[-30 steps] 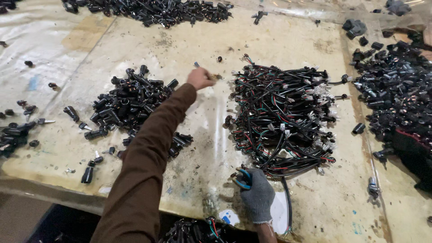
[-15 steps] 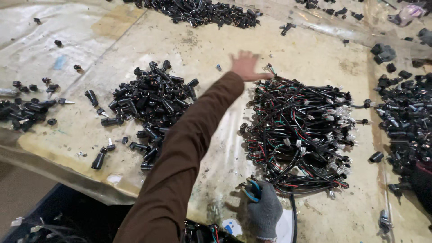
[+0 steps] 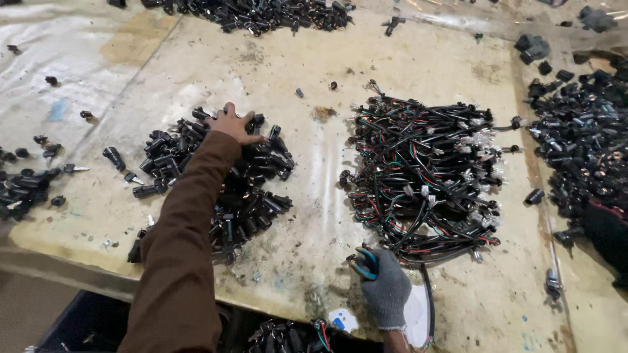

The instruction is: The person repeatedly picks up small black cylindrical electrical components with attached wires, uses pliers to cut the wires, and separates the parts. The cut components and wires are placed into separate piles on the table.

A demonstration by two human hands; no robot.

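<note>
The left hand (image 3: 230,124), bare and coming out of a brown sleeve (image 3: 183,242), is reaching across the bench (image 3: 418,59) and lying palm-down on the far edge of a pile of small black cylindrical parts (image 3: 222,183). Its fingers are spreading over the top pieces and touching them; the grip is looking loose, and whether anything is pinched underneath cannot be told from this angle.

The right hand (image 3: 386,287) is wearing a grey knit glove and sitting at the near edge of the bench, just beside the lower rim of a tangled heap of wire harnesses (image 3: 422,176). Its grip is clenching around the blue handles of a small pair of cutters (image 3: 365,261), whose tips are pointing toward the heap.

The harnesses, black cables with red, green and white strands and pale connectors, are lying to the right of the cylindrical pile, well apart from it, with bare, stained bench surface showing between them. More black parts are lying in a long row at the far edge (image 3: 261,13), in a large mound at the right side (image 3: 582,144), and in a small cluster at the left (image 3: 23,189). A few loose pieces are lying scattered between the piles.
</note>
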